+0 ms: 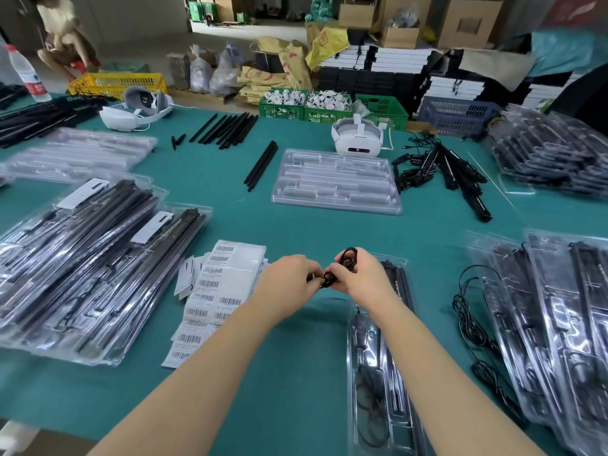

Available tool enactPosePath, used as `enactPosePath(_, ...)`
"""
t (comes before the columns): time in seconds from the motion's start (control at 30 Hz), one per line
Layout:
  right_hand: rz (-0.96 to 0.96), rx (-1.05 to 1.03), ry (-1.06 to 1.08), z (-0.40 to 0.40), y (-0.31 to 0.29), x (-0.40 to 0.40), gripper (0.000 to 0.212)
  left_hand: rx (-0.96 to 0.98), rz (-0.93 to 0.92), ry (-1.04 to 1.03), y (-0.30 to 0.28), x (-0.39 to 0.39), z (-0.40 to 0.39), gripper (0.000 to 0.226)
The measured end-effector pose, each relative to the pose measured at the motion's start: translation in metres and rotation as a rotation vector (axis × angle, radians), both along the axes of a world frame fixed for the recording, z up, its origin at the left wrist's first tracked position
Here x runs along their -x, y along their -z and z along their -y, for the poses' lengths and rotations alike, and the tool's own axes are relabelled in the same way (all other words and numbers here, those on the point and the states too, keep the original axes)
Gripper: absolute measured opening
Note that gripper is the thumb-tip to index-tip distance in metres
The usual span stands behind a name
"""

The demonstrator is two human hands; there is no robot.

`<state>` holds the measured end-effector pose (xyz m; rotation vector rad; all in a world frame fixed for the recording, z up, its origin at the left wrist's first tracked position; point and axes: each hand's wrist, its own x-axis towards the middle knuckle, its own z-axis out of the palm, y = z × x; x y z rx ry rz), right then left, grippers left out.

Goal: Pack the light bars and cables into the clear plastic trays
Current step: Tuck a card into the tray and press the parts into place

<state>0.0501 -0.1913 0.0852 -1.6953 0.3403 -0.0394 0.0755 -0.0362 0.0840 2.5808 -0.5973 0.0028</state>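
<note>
Both hands meet above the green table cover (296, 222), just to the left of the top end of the long clear plastic tray (368, 357) that lies under the right forearm. The left hand (289, 281) pinches one end of a thin black coiled cable (345, 261), fingers curled in tight on it. The right hand (365, 278) grips the rest of the bundle, a small loop poking out above its knuckles. So the cable is held in the air between the two hands, touching nothing else.

That tray already carries black light bars (399, 291) along its right side and a dark cable with an inline switch in its left channel. A loose black cable (473, 324) trails on the cover just right of the tray, and a sheaf of white barcode labels (214, 291) lies well to its left.

The cable looks light and limp, and probably springy, so a wound coil would likely open up if released. Holding it across the coil's middle, all turns pinched together, seems the surest grip; its plug ends look stiff enough to steer into a recess.
</note>
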Motion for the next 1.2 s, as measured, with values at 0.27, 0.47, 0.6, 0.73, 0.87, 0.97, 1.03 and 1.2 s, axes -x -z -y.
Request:
enactPosePath(0.27,0.037,-0.047,0.101,0.010,0.003,-0.004,0.016,0.382,-0.372,-0.149,-0.006,-0.013,-0.029,0.017)
enactPosePath(0.47,0.056,-0.034,0.079,0.005,0.009,-0.004,0.014,1.454,-0.850,-0.194,-0.011,-0.017,-0.027,0.025)
enactPosePath(0.6,0.059,-0.077,0.077,-0.001,0.010,-0.004,0.016,1.135,-0.629,-0.221,0.002,-0.012,-0.015,0.002)
enactPosePath(0.73,0.080,-0.090,0.108,-0.003,0.008,-0.004,0.017,0.913,-0.621,-0.416,0.009,-0.006,0.001,0.030)
enactPosePath(0.87,0.125,-0.105,0.123,-0.002,0.008,-0.003,0.017,0.739,-0.678,-0.438,0.009,-0.001,0.005,0.046)
enactPosePath(0.97,0.152,-0.131,0.150,-0.001,0.009,-0.003,0.017,0.670,-0.651,-0.440,0.011,0.000,0.006,0.048)
enactPosePath(1.03,0.168,-0.160,0.148,-0.002,0.010,-0.004,0.016,0.629,-0.673,-0.453,0.013,0.000,0.007,0.049)
enactPosePath(1.2,0.195,-0.197,0.107,-0.004,0.010,-0.001,0.013,0.951,-0.874,-0.535,0.021,0.000,0.014,0.031)
